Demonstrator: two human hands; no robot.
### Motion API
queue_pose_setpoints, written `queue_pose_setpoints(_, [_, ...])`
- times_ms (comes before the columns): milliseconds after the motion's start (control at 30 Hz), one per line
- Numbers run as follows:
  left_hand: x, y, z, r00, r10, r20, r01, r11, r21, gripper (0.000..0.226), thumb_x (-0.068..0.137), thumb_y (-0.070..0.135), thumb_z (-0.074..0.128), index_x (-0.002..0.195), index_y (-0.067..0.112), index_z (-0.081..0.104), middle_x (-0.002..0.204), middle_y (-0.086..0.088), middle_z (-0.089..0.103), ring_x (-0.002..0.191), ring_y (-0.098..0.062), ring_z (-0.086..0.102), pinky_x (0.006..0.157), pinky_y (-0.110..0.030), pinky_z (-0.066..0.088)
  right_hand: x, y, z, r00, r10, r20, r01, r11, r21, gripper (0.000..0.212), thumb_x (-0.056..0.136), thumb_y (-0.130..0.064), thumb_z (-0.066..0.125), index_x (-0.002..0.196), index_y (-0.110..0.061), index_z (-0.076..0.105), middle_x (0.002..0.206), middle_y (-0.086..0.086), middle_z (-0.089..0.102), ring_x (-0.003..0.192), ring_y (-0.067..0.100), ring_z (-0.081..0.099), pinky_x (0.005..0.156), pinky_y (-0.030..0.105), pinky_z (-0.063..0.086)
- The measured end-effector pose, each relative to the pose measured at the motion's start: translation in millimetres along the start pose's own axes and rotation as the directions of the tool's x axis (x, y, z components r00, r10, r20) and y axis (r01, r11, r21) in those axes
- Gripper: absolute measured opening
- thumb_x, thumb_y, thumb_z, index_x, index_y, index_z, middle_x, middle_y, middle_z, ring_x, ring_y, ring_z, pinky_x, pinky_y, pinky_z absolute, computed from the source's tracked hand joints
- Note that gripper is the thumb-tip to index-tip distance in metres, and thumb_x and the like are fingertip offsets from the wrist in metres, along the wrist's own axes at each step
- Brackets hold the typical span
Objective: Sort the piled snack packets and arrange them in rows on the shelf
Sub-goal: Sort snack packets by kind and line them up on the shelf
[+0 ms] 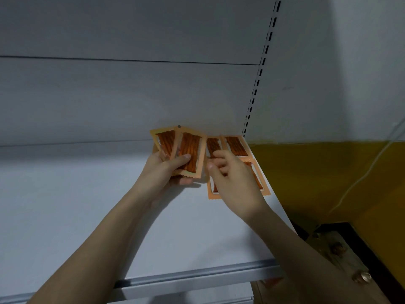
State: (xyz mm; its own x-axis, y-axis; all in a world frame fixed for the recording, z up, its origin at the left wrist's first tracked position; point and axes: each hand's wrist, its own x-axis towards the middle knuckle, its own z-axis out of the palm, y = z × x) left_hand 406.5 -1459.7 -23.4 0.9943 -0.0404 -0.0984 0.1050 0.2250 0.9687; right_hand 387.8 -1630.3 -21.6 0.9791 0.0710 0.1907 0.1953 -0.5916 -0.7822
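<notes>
My left hand (166, 170) grips a small fan of orange snack packets (188, 150) with brown strips showing through clear windows, held just above the white shelf (87, 205). Several more of the same orange packets (235, 145) lie flat in rows at the shelf's far right corner. My right hand (230, 176) hovers over those laid packets with its fingers loosely curled, covering most of the front ones; I cannot tell whether it pinches anything.
The shelf's grey back panel (131, 95) rises behind, with a slotted upright (258, 75) at its right end. A metal rail (197, 275) edges the shelf front. Right of the shelf are a yellow wall (328, 172) and a white cable (361, 174).
</notes>
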Motion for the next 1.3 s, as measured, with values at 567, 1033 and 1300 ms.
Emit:
queue_pose_setpoints(567, [-23.2,-2.0,-77.7,0.989,0.065,-0.132,-0.034,0.973,0.227,0.020,0.099,0.018,0.061,0.084,0.006,0.064,0.068,-0.023,0.066,0.042,-0.024,0.055,0.054,-0.038,0.046,16.0,-14.6,-8.6,0.952,0.299,0.061,-0.303,0.897,0.323,0.040,0.094,-0.006,0.063,0.125,-0.024,0.046,0.101,0.004,0.064,0.097,0.022,0.067,0.085,0.046,0.058])
queue_pose_setpoints(1033, [-22.4,-0.7,-73.4,0.993,0.111,-0.027,-0.091,0.914,0.395,0.012,0.096,0.015,0.066,0.104,0.007,0.065,0.071,-0.018,0.073,0.040,-0.019,0.049,0.040,-0.023,0.038,6.2,-26.1,32.5,0.986,-0.106,0.128,0.159,0.825,-0.543,0.032,0.098,-0.016,0.056,0.129,-0.021,0.063,0.127,0.003,0.046,0.118,0.022,0.048,0.101,0.034,0.044])
queue_pose_setpoints(1300, [-20.9,5.2,-72.2,0.995,0.086,-0.048,-0.062,0.927,0.371,0.021,0.095,0.016,0.067,0.115,0.011,0.061,0.077,-0.015,0.075,0.045,-0.014,0.062,0.042,-0.019,0.042,-0.8,-28.3,43.2,0.904,-0.212,0.370,0.393,0.751,-0.530,0.029,0.101,-0.022,0.044,0.120,-0.022,0.066,0.121,-0.005,0.060,0.110,0.015,0.048,0.090,0.031,0.046])
